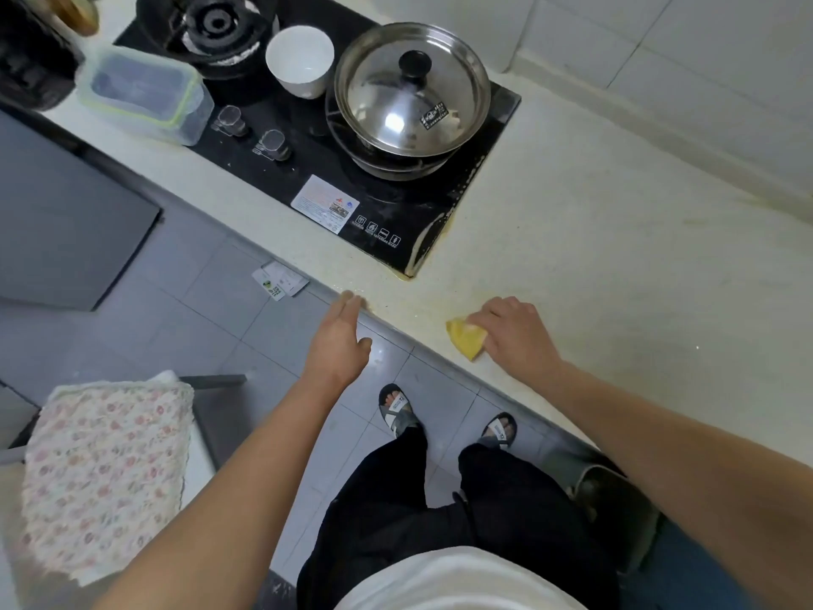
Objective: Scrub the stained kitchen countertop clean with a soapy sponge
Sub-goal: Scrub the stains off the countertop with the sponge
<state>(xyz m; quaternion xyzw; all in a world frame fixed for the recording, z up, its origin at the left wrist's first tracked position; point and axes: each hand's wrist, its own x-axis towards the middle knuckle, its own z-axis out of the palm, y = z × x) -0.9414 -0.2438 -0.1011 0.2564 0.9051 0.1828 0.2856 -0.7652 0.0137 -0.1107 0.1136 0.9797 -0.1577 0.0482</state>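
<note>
**Right hand pressed a yellow sponge on a stained countertop**

Seen from the head camera looking down, the right hand (514, 334) lay knuckles-up with its fingers curled over one yellow sponge (466, 339), pressing it flat on the pale countertop (594, 257) close to the front edge. The sponge stuck out from under the fingers towards the left hand. Its visible part was a wedge whose long axis ran roughly along the counter's front edge; the hand hid the rest.

The left hand (341, 341) held nothing. Its fingers were straight, the thumb spread, and the fingertips touched the counter's front edge. Yellowish stains (374, 303) marked the surface between the two hands.

Beyond both hands sat one black glass hob (396, 204) with two clear knobs (273, 143). On it, beyond the right hand, stood one steel pot (411, 90) with a black-knobbed lid carrying a small dark label, too blurred to read. One white bowl (300, 59) stood just beside the pot. A white sticker (324, 203) near the hob's front held small print that could not be read, and four small white icons (378, 233) beside it were likewise unreadable. One clear plastic box (140, 90) sat far beyond the left hand.

Below the hands were two sandalled feet (398, 409) on grey floor tiles.
</note>
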